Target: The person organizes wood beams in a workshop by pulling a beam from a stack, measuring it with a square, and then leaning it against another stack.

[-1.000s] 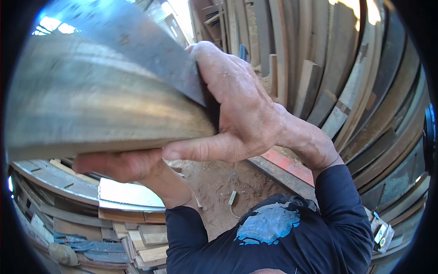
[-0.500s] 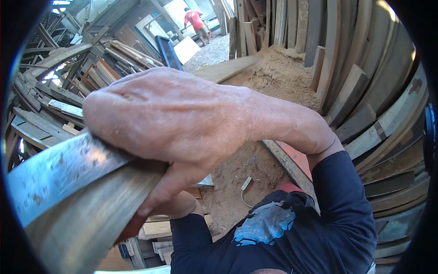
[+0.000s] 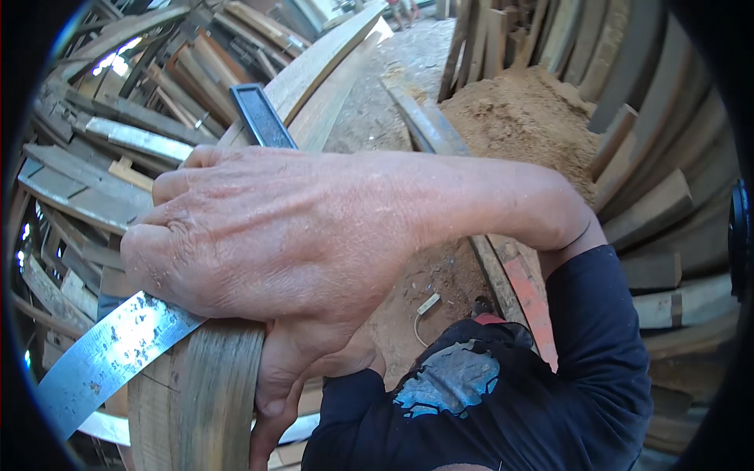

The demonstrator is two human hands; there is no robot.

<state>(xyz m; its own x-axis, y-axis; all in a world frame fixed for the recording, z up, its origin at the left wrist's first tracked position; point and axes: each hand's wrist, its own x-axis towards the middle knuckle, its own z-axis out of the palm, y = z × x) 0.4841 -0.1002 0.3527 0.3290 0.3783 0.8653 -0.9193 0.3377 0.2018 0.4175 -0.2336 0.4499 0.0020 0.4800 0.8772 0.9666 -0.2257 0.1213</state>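
My right hand (image 3: 275, 228) fills the middle, back upward, with its fingers curled over and closed on a shiny metal strip (image 3: 122, 365) that looks like a worn steel ruler. The strip sticks out toward the lower left, speckled with dark stains. Right under it is the end of a thick wooden board (image 3: 200, 400), and the right thumb reaches down along the board's side. Mostly hidden below, my left hand (image 3: 271, 439) shows only in part, gripping that same side of the board. The right fingertips are out of sight.
Stacked planks (image 3: 652, 212) line the right side beside a sawdust heap (image 3: 522, 118). More timber lies at the left, with a long plank (image 3: 322, 67) and a dark blue tray-like object (image 3: 263, 116) beyond my hand. A power strip with a cord (image 3: 428, 304) lies on the dusty floor.
The view has shifted, so the distant person in red is almost out of it. The board end now stands more upright in view, and the metal strip slants more steeply. Both hands keep their hold.
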